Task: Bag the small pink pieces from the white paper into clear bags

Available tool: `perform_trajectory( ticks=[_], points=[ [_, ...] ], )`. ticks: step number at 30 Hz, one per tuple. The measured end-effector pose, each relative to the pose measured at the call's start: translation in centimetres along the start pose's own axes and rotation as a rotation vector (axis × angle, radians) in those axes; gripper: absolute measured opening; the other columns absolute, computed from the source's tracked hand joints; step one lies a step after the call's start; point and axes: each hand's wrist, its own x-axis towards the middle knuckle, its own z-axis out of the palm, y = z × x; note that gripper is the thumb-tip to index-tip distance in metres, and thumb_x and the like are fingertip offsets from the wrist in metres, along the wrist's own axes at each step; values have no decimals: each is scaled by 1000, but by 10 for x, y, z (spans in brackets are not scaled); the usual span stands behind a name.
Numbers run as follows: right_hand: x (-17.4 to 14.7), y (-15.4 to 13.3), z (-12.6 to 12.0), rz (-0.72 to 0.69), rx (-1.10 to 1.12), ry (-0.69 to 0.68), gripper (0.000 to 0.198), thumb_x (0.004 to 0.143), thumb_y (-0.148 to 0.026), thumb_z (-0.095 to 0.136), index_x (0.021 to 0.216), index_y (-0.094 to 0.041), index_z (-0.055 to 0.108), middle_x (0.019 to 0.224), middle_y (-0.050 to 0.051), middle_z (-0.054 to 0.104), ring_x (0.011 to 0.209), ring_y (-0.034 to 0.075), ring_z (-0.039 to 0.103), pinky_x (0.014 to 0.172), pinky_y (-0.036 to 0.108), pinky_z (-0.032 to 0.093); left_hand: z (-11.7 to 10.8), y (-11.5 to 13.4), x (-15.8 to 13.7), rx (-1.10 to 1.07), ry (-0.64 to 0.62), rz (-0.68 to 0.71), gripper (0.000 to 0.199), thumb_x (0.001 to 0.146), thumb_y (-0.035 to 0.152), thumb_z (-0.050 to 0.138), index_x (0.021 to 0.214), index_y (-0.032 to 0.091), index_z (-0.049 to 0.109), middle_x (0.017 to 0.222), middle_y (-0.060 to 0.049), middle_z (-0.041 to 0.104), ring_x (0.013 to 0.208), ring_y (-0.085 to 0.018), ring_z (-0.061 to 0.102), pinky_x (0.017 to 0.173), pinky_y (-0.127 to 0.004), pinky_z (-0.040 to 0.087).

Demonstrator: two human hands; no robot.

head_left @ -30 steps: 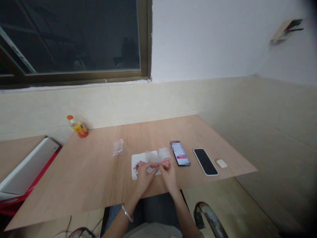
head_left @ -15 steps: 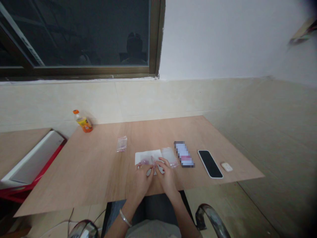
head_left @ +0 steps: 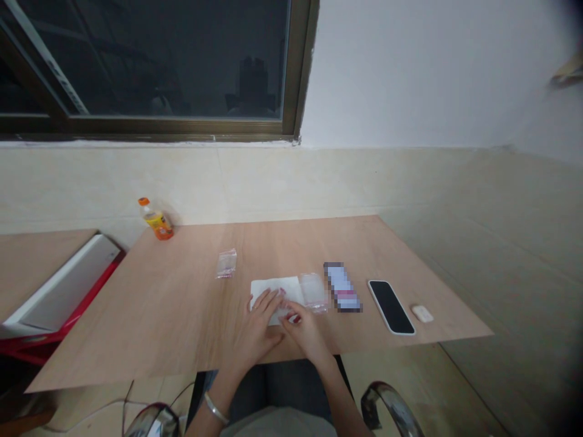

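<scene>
The left hand [head_left: 257, 325] lies flat, fingers spread, on the white paper sheet [head_left: 277, 291]; the right hand [head_left: 304, 331], just right of the sheet, pinches something too small to identify.

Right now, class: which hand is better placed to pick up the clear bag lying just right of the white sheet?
Right. The right hand sits just below the bag, while the left hand lies flat on the sheet, farther away.
</scene>
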Motion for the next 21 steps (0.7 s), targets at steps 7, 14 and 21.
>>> perform_trajectory(
  ticks=[7,14,21],
  points=[
    [-3,-16,-3,-71,43,-87,27,67,-17,63,93,-21,70,96,5,68,65,14,62,56,25,51,-5,1,0,-15,-1,-33,56,70,19,69,124,27,53,127,-7,60,121,-28,51,108,-52,23],
    [8,15,-20,-94,-259,154,16,80,-25,56,81,-19,71,81,8,69,76,21,63,64,30,50,-13,-14,-1,23,125,-132,46,70,28,74,114,26,58,117,-7,66,113,-28,56,105,-51,25],
    [6,55,-12,-88,-698,138,11,78,-21,63,76,-22,74,75,8,65,76,24,60,69,32,47,-12,-29,-3,14,247,-142,45,73,41,73,112,26,59,115,-6,68,109,-27,60,105,-50,29]
  ],
)
